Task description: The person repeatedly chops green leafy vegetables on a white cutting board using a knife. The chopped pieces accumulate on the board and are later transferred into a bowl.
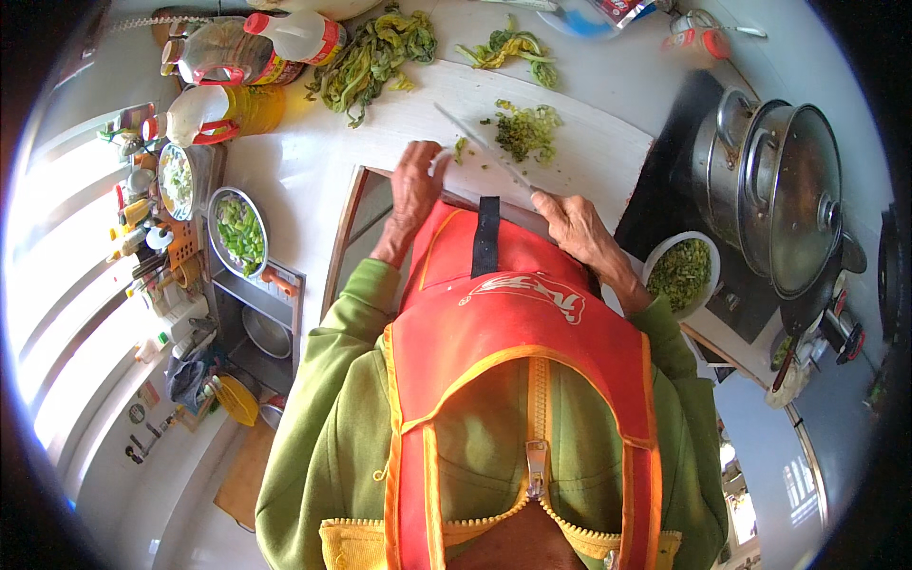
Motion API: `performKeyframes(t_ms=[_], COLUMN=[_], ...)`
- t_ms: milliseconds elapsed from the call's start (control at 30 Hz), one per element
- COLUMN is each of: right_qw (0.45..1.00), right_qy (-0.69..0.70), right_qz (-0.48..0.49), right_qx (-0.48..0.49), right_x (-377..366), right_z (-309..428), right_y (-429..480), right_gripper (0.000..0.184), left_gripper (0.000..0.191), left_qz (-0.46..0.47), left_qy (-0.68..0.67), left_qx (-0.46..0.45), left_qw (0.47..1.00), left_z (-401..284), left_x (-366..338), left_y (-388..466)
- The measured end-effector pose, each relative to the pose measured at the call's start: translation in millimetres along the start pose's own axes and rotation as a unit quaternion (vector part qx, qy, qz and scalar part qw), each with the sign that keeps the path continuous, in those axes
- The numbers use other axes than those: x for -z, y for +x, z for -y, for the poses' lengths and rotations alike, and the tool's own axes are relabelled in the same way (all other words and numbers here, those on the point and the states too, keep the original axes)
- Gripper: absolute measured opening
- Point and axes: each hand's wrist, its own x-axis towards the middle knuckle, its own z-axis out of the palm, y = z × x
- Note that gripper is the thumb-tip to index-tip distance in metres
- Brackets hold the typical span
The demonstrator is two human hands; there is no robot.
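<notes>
My right hand (577, 221) grips a kitchen knife (488, 147) by its handle, and the blade reaches up and left over a white cutting board (598, 149). Beyond the blade lies a small heap of chopped greens (529, 133), with a few loose bits near the knife. At the board's near left edge is my left hand (419, 178), its fingers curled and thumb toward the blade; whether it holds anything is hidden. Wilted leafy greens (381, 53) are piled at the board's far left. A smaller bunch of greens (509, 51) rests past the far edge.
A lidded steel pot (791, 199) stands at right, with a white bowl of chopped greens (682, 274) nearer me. On the left are an oil bottle (214, 114), other bottles, a metal bowl of cut green vegetables (241, 231) and a sink (249, 292). An open drawer (367, 235) is below my left hand.
</notes>
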Motion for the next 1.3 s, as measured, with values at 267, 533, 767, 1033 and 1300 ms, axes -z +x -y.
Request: performKeyframes(t_ms=[267,533,767,1033,1300], right_qw=[0.999,0.997,0.991,0.994,0.997], right_qy=[-0.040,-0.065,-0.070,-0.097,-0.054], right_qz=[0.033,0.036,-0.033,0.021,0.025], right_qx=[0.015,0.029,0.107,0.034,0.055], right_x=[4.0,10.0,-24.0,-26.2,-31.0], right_z=[6.1,6.3,-2.7,6.4,2.8], right_y=[-13.2,-3.5,14.5,17.7,14.0], right_gripper=[0.043,0.044,0.039,0.041,0.040], left_gripper=[0.015,0.023,0.019,0.020,0.012], left_qz=[-0.020,-0.014,-0.035,0.037,-0.035], left_qy=[0.040,0.039,-0.020,-0.004,-0.075], left_qx=[-0.078,-0.049,-0.033,-0.007,0.116], left_qw=[0.996,0.998,0.999,0.999,0.990], left_z=[1.4,5.6,5.9,10.1,24.0], left_x=[-41.1,-41.1,-35.4,-20.8,-15.4], left_y=[-8.5,-12.8,-11.6,-11.8,-26.8])
